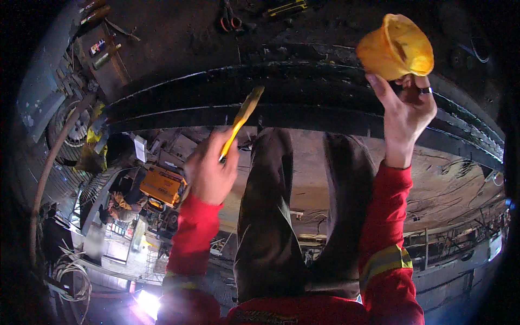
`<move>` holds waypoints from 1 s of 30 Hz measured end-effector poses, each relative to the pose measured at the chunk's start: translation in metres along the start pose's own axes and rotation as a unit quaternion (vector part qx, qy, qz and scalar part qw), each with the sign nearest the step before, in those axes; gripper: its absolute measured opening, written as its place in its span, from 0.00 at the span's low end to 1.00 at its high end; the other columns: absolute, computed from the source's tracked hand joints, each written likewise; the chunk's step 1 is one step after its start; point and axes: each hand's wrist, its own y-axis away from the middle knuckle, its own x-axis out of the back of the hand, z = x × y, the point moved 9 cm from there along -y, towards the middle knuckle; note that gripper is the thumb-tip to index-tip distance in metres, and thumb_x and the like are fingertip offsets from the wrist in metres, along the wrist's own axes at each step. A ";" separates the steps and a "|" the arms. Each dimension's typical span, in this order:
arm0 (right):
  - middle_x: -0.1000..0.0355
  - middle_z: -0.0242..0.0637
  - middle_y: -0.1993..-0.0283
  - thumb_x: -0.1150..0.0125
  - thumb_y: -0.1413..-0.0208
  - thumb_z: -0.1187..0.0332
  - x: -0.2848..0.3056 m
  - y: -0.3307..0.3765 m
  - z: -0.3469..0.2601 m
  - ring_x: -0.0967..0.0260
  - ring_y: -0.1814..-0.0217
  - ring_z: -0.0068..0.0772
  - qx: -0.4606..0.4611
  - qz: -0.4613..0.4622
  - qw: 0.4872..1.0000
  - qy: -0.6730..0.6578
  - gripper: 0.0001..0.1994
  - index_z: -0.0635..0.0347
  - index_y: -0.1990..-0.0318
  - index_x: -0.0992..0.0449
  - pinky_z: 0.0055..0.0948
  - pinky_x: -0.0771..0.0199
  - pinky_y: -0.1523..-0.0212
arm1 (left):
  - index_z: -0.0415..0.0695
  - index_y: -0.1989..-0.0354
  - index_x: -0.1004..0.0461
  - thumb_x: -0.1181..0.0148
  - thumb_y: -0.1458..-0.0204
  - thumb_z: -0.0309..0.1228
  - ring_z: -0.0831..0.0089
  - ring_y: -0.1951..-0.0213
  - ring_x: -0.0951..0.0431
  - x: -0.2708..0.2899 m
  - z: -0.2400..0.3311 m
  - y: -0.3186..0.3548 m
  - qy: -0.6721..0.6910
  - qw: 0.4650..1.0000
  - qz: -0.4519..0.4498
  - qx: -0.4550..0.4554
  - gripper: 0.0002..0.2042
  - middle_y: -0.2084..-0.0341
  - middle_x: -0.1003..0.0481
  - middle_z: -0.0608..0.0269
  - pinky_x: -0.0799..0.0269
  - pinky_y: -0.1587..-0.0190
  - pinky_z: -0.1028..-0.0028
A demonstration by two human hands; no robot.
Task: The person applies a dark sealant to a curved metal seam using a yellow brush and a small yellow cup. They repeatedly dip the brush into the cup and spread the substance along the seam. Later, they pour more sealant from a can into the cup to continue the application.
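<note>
And here's the left hand (214, 169), curled tight around the yellow handle of a paintbrush (244, 115), its darker, stained end angled up and to the right! That tip sits over the dark beam (325, 109) in this view; whether the two touch, I cannot tell. Over to the right hand (410, 112), raised high, a ring on one finger, thumb and fingers parted just enough to grip a yellow cup (395, 47) from beneath. The cup is tilted, its misshapen mouth turned toward the right, brownish stains showing inside, and it's up beyond the beam, well apart from the brush.

Red sleeves (389, 208) on both arms, a yellowish band around the right one, and between them a pair of dark trouser legs (271, 216) reaching up to the beam's near edge. Look to the far side: scissors (230, 23) with reddish handles lie near the top, a yellow object beside them, too dim to name. Down the left runs a brown hose (54, 154), with an orange machine (162, 186) to its right. Lower still, a loose coil of pale cable (76, 281), and a bright light (148, 304) glaring by the bottom edge!
</note>
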 end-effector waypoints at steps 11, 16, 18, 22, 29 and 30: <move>0.27 0.25 0.63 0.19 0.63 0.74 0.073 0.033 -0.057 0.35 0.62 0.17 0.022 0.019 1.000 -0.011 0.24 0.64 0.55 0.22 0.19 0.34 0.56 | 0.47 0.58 0.24 0.35 0.51 0.29 0.56 0.70 0.23 -0.105 0.021 0.074 -0.097 0.969 0.202 -0.101 0.11 0.71 0.24 0.57 0.28 0.71 0.60; 0.28 0.24 0.62 0.19 0.63 0.74 0.111 0.069 -0.056 0.38 0.61 0.17 0.048 0.016 0.996 0.071 0.24 0.63 0.55 0.22 0.19 0.36 0.57 | 0.48 0.59 0.24 0.35 0.50 0.27 0.55 0.69 0.23 -0.081 -0.018 0.079 -0.106 0.952 0.271 -0.091 0.10 0.72 0.23 0.59 0.26 0.70 0.60; 0.28 0.24 0.61 0.20 0.63 0.73 0.108 0.082 -0.055 0.38 0.61 0.18 0.066 -0.004 0.994 0.084 0.23 0.62 0.55 0.22 0.20 0.37 0.56 | 0.49 0.58 0.24 0.35 0.49 0.27 0.55 0.68 0.22 -0.093 -0.031 0.068 -0.122 0.947 0.286 -0.078 0.11 0.71 0.23 0.59 0.26 0.70 0.60; 0.28 0.24 0.61 0.19 0.62 0.71 0.117 0.119 -0.035 0.37 0.60 0.20 0.067 -0.033 0.996 0.058 0.24 0.62 0.55 0.22 0.22 0.37 0.55 | 0.48 0.58 0.23 0.37 0.46 0.30 0.53 0.67 0.20 -0.136 -0.019 0.080 -0.036 0.962 0.245 -0.112 0.08 0.68 0.21 0.54 0.25 0.68 0.60; 0.25 0.26 0.56 0.18 0.61 0.69 0.154 0.151 0.018 0.32 0.53 0.22 0.061 -0.018 0.995 0.081 0.26 0.61 0.52 0.23 0.25 0.36 0.49 | 0.42 0.63 0.23 0.33 0.50 0.27 0.56 0.67 0.19 -0.153 0.049 0.083 0.077 0.952 0.218 -0.199 0.08 0.69 0.21 0.54 0.24 0.66 0.65; 0.25 0.27 0.54 0.19 0.61 0.71 0.160 0.148 0.021 0.32 0.52 0.22 0.079 -0.028 0.995 0.052 0.26 0.62 0.51 0.23 0.25 0.36 0.46 | 0.42 0.62 0.23 0.32 0.51 0.26 0.56 0.67 0.19 -0.145 0.052 0.087 0.086 0.941 0.238 -0.224 0.08 0.68 0.20 0.53 0.24 0.66 0.66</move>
